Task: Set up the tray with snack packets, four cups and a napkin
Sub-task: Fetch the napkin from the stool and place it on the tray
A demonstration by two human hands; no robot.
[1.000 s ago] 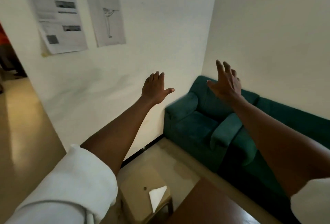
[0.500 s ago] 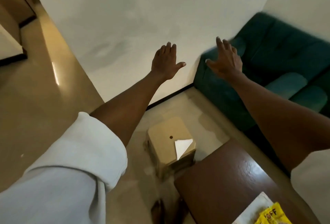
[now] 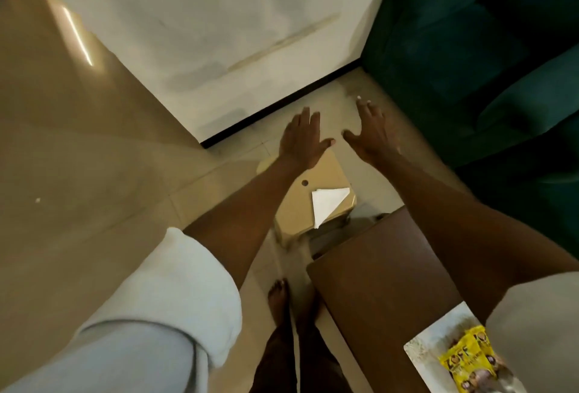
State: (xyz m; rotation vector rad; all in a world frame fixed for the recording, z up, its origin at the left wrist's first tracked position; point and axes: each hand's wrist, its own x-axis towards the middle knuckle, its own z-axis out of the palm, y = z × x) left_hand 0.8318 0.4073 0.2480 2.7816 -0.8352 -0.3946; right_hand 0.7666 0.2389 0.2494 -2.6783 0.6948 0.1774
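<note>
A folded white napkin [image 3: 327, 204] lies on a small beige stool [image 3: 300, 214] on the floor. My left hand [image 3: 302, 140] hovers open above the stool's far edge, fingers spread, holding nothing. My right hand [image 3: 372, 136] is open too, just to the right of the stool, over the floor. At the bottom right a white tray [image 3: 438, 333] sits on a dark brown table [image 3: 376, 273] and holds yellow snack packets [image 3: 470, 358]. My right sleeve hides part of the tray. No cups are in view.
A dark green sofa [image 3: 485, 48] fills the upper right, close to the table. A white wall [image 3: 203, 16] with a black skirting runs behind the stool. My bare foot [image 3: 279, 295] stands on the tiled floor beside the table's left edge.
The view has tilted downward, bringing the stool, table, tray and my foot into sight. Both hands have come lower and closer together, now over the stool.
</note>
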